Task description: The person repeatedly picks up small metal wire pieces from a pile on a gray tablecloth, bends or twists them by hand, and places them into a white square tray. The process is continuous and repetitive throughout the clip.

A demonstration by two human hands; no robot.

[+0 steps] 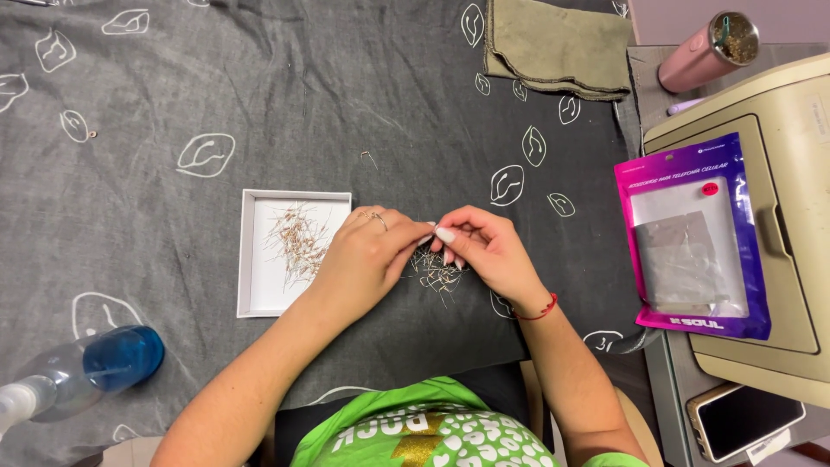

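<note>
So there's a shallow white tray (pixel 259 298) on the dark leaf-print cloth (pixel 173 104) with a scatter of thin wire pins (pixel 296 242) in it, and a second little pile of pins (pixel 437 272) sits loose on the cloth just right of the tray. The left hand (pixel 367 259) and right hand (pixel 484 246) meet fingertip to fingertip right above that loose pile, both pinched nearly closed on what looks like one pin, too thin to really make out. The pins are fine, short, pale metallic bits lying every which way.
</note>
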